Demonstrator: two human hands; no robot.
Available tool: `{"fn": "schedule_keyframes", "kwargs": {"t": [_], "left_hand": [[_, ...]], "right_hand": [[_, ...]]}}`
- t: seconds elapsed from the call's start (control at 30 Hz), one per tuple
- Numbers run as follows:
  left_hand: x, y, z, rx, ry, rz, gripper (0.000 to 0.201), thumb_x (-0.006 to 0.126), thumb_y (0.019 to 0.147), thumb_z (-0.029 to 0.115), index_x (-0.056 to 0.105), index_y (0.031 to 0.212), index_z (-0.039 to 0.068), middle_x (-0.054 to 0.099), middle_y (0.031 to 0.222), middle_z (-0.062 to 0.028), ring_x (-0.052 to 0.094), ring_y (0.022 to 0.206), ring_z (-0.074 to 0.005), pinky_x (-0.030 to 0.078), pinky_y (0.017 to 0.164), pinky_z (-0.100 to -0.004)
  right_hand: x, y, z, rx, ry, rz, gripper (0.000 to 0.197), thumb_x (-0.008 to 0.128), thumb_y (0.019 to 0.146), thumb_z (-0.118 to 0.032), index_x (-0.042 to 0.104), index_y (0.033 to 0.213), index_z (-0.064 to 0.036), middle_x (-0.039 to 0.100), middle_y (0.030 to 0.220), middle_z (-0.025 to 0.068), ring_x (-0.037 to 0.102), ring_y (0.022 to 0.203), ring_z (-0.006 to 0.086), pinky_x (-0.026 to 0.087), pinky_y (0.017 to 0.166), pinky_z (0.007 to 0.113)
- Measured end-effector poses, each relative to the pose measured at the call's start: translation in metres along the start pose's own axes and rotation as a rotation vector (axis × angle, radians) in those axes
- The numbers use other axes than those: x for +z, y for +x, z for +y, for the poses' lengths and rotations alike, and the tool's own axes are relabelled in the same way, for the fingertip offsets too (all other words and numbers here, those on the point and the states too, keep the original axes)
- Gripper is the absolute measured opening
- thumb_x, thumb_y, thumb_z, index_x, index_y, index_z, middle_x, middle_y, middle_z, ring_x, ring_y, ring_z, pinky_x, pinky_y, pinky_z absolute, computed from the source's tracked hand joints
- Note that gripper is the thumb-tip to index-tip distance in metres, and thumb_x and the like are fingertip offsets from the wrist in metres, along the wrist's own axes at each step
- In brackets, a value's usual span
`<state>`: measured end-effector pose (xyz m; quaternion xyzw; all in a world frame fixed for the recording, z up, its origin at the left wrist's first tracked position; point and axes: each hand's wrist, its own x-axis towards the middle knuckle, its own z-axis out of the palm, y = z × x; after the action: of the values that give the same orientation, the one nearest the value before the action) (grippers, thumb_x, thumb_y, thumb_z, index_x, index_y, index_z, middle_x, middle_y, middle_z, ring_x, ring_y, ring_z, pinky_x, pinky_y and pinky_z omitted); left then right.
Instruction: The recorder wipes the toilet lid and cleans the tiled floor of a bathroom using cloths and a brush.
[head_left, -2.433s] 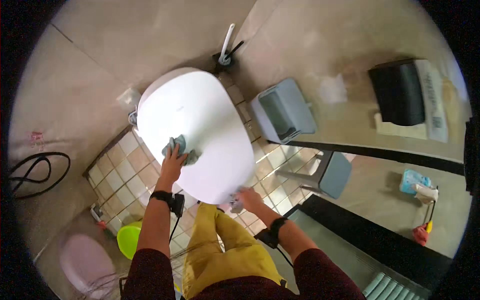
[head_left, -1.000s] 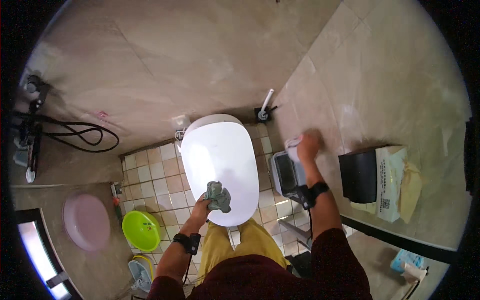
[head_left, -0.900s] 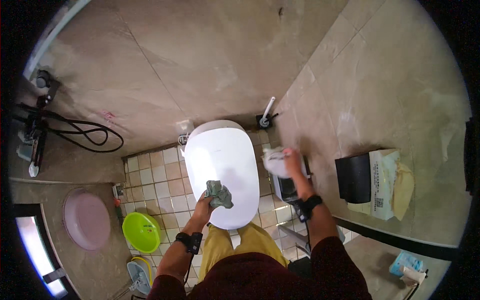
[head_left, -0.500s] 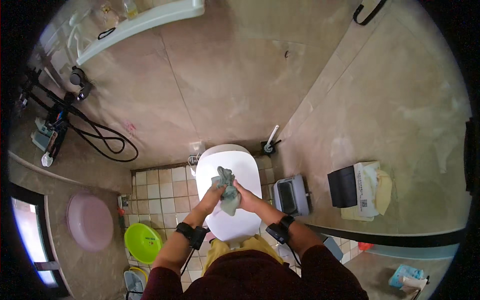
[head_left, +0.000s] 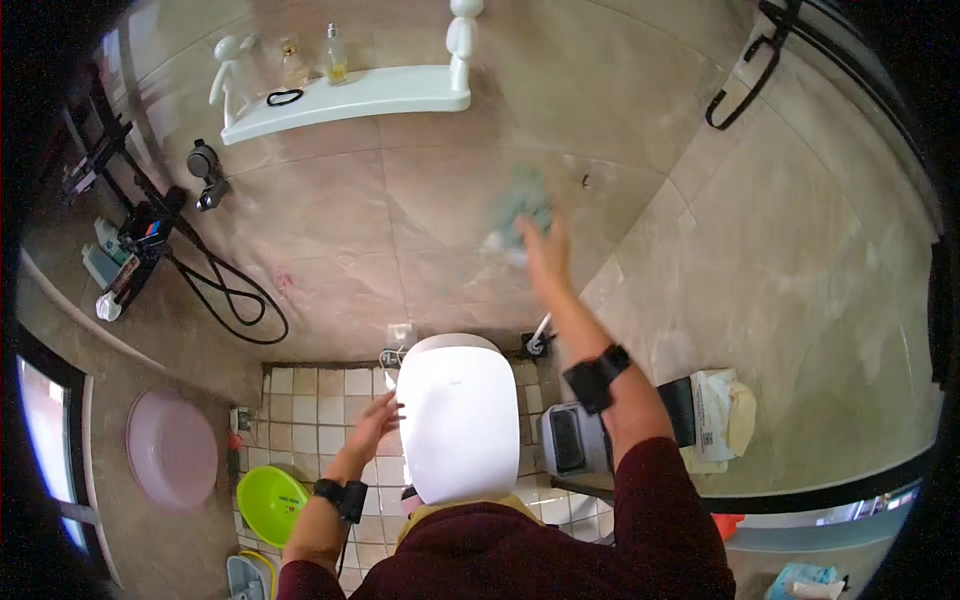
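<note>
My right hand (head_left: 546,258) reaches up to the tiled wall (head_left: 450,200) behind the toilet. In it is a grey-green cloth (head_left: 520,205), bunched and smeared by motion; it appears to be against the wall, though the contact is hard to make out. My left hand (head_left: 372,425) hangs low beside the left edge of the white toilet lid (head_left: 460,425), fingers apart and holding nothing. The lid is down, with nothing lying on it.
A white shelf (head_left: 350,100) with small bottles juts from the wall. Black shower hose (head_left: 225,290) hangs at left. A green basin (head_left: 272,505) and a pink basin (head_left: 172,448) are on the left. A grey bin (head_left: 572,440) stands right of the toilet.
Both hands were together on the cloth above the lid. The right hand has carried it up to the wall; the left has let go and dropped to the left. The view has tilted upward.
</note>
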<state>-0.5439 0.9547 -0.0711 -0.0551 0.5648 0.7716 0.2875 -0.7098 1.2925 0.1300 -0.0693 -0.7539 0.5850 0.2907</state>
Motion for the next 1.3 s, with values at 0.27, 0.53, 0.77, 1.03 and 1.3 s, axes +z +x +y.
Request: {"fn": "schedule_keyframes", "kwargs": {"t": [0.27,0.53,0.77,1.03,1.3], "left_hand": [[-0.087,-0.113,-0.091,-0.192,-0.144,0.411,0.053,0.053,0.086,0.027,0.035,0.131,0.005,0.058,0.107,-0.0093,0.058,0.088,-0.0204,0.044,0.075,-0.0306],[-0.077,-0.159,-0.119,-0.267,-0.217,0.585,0.048,0.052,0.086,0.024,0.039,0.128,0.006,0.059,0.104,-0.0095,0.059,0.085,-0.0199,0.045,0.074,-0.0304],[-0.078,-0.151,-0.123,-0.217,-0.176,0.603,0.046,0.052,0.086,0.025,0.041,0.127,0.008,0.060,0.101,-0.0088,0.059,0.083,-0.0186,0.044,0.073,-0.0297],[-0.128,-0.177,-0.176,-0.353,-0.237,0.709,0.040,0.052,0.084,0.027,0.045,0.120,0.010,0.059,0.092,-0.0076,0.059,0.070,-0.0191,0.045,0.059,-0.0293],[-0.152,-0.133,-0.186,-0.420,-0.065,0.743,0.034,0.050,0.085,0.026,0.048,0.115,0.010,0.058,0.085,-0.0060,0.058,0.065,-0.0165,0.043,0.052,-0.0255]], "right_hand": [[0.022,0.151,-0.047,-0.511,-0.534,0.470,0.056,0.068,0.070,-0.026,0.050,0.113,0.0052,0.030,0.133,0.0268,0.026,0.123,0.0436,0.021,0.101,0.052],[0.217,0.047,0.013,-1.063,-0.857,-0.102,0.041,0.060,0.071,-0.017,0.057,0.112,-0.0209,0.031,0.139,-0.0027,0.030,0.124,0.0261,0.027,0.100,0.051],[0.176,0.021,0.102,-1.403,-1.312,-0.639,0.039,0.053,0.077,-0.014,0.055,0.116,-0.0199,0.042,0.131,-0.0061,0.035,0.122,0.0153,0.022,0.103,0.052],[0.003,0.101,0.082,-0.944,-1.413,-0.393,0.053,0.052,0.077,-0.010,0.046,0.126,-0.0272,0.037,0.137,-0.0020,0.040,0.119,0.0219,0.020,0.102,0.057],[-0.040,0.169,-0.013,-0.723,-0.953,0.384,0.063,0.071,0.066,-0.024,0.047,0.123,-0.0346,0.024,0.141,0.0093,0.021,0.127,0.0411,0.028,0.097,0.056]]}}
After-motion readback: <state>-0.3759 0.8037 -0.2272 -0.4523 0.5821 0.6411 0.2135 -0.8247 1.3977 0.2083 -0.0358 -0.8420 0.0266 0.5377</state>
